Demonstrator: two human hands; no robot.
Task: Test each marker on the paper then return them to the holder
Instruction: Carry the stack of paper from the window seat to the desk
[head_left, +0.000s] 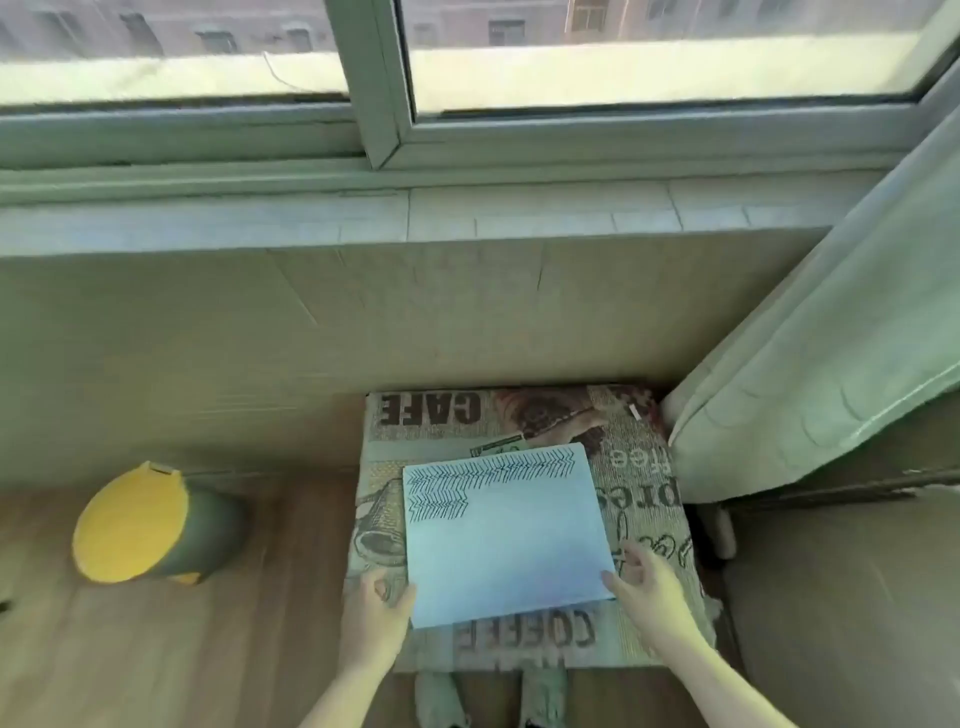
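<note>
A white sheet of paper (506, 535) lies on a printed coffee-themed cushion (639, 467); dark zigzag marker lines fill its top band. My left hand (376, 608) pinches the sheet's lower left corner with the thumb on top. At the lower right corner, my right hand (647, 582) holds the edge between fingers and thumb. No marker and no holder is clearly in view.
A dark green bin with a yellow lid (150, 522) stands on the wooden floor to the left. A pale curtain (831, 353) hangs at the right beside the cushion. Wall and window sill (415, 218) lie behind. My slippered feet (488, 696) show below.
</note>
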